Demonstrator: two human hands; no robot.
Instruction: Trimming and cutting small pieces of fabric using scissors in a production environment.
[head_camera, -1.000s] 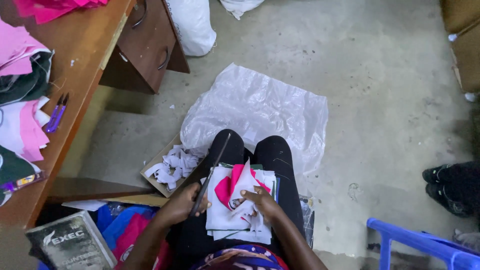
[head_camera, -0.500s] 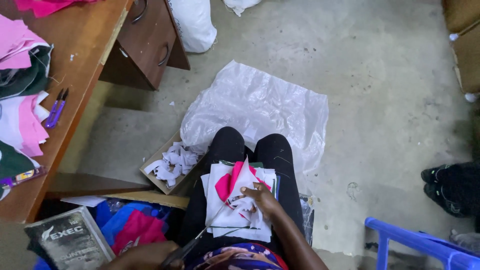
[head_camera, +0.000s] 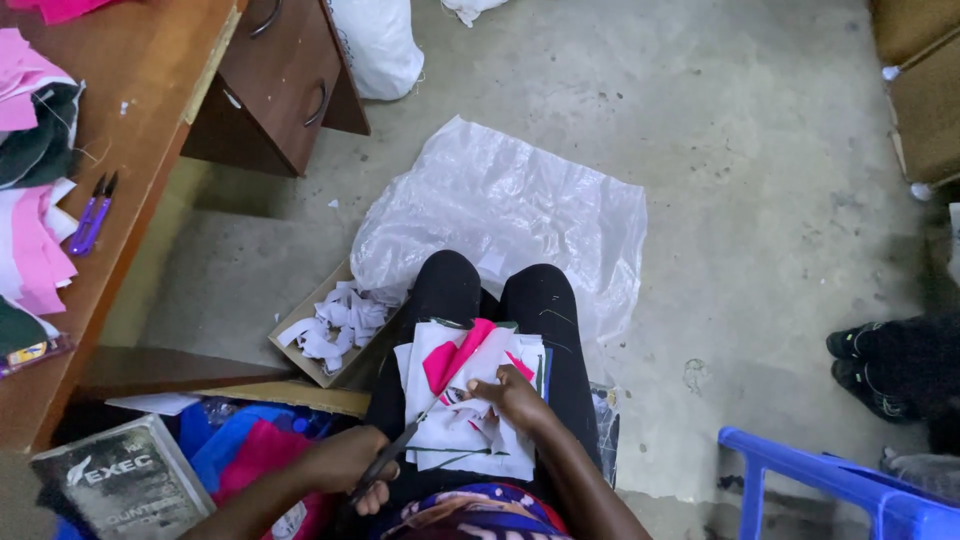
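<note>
In the head view, a stack of white and pink fabric pieces (head_camera: 470, 405) was seen on the lap, lower centre of the frame. The right hand (head_camera: 512, 398) was pressed on it, its grip pinching a white piece. The left hand (head_camera: 345, 468), lower left, was closed around dark scissors (head_camera: 400, 450) whose blades touched the stack. A cardboard box of white scraps (head_camera: 325, 325) lay just left of the knees.

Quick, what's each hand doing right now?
Left hand: closed on scissors.
Right hand: holding white fabric pieces on lap.
</note>
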